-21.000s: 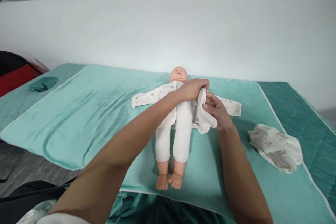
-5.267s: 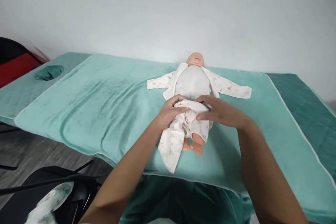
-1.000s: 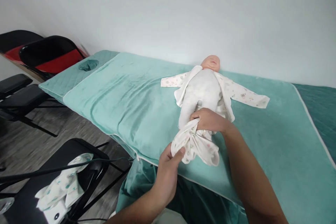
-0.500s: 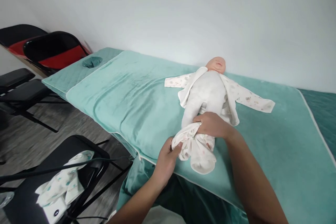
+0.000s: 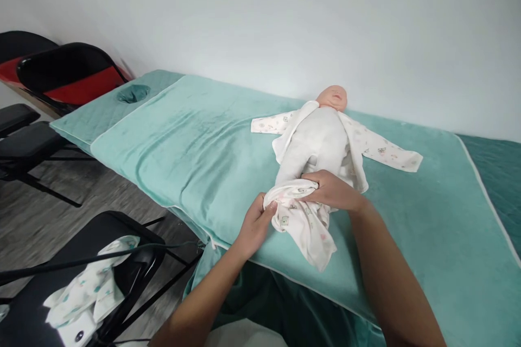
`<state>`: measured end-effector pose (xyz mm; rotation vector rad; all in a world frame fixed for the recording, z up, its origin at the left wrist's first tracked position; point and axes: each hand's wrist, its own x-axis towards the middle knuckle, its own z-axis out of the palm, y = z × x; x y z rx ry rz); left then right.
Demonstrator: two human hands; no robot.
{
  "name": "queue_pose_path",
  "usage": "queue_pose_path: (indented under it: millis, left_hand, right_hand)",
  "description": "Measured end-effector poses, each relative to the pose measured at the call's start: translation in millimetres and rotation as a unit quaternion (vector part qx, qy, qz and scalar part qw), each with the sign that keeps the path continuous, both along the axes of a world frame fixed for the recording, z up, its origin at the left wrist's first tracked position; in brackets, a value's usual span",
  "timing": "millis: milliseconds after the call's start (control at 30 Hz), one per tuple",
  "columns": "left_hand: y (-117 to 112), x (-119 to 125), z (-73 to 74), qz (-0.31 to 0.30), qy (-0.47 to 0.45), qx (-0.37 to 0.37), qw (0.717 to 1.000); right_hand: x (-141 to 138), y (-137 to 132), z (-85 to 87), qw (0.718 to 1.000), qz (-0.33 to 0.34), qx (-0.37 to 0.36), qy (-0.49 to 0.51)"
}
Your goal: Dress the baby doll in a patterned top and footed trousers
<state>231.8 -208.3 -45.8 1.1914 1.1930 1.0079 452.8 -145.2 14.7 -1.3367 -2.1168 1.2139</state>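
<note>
A baby doll (image 5: 321, 133) with a white cloth body lies on its back, its head toward the wall. Its arms are inside an open white printed baby jacket (image 5: 382, 152), spread out to both sides. White printed baby pants (image 5: 307, 230) are bunched around the lower legs, and the feet are hidden in the fabric. My left hand (image 5: 257, 225) pinches the bunched edge on the left, thumb on top. On the other side my right hand (image 5: 329, 191) grips the same waist edge between the doll's legs, its fingertips partly covered by cloth.
The doll lies on a massage bed with a green cover (image 5: 211, 146) and a face hole (image 5: 133, 93). A black folding chair (image 5: 134, 244) at the lower left bears printed baby clothes (image 5: 89, 287), with a dark cable crossing above. More chairs (image 5: 73, 76) stand at the far left.
The pants' edge has been drawn up and spread wider around the doll's legs. My left hand has moved up slightly, and the loose fabric now hangs toward the lower right.
</note>
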Motion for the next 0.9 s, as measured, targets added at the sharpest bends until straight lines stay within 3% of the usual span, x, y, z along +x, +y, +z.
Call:
queue_pose_path:
  millis: [200, 400, 633, 767, 900]
  left_hand:
    - [32.1, -3.5, -4.2, 0.001, 0.021, 0.048, 0.999]
    - [67.0, 3.5, -5.7, 0.014, 0.052, 0.099, 0.994]
    - [110.5, 22.3, 2.9, -0.01, 0.072, 0.155, 0.985]
    - [115.4, 27.1, 0.3, -0.01, 0.091, 0.172, 0.981]
    - [93.0, 21.7, -7.1, 0.093, 0.087, 0.163, 0.978]
  right_hand:
    - [6.9, 0.8, 4.3, 0.996, 0.026, -0.081, 0.035]
    - [8.3, 1.8, 1.7, 0.996, 0.021, -0.087, -0.011]
    - [10.8, 4.5, -0.5, 0.996, 0.021, -0.082, 0.01]
    - [6.5, 2.4, -1.8, 0.999, -0.014, -0.045, 0.002]
    - [-1.0, 1.3, -3.7, 0.999, -0.042, 0.002, -0.021]
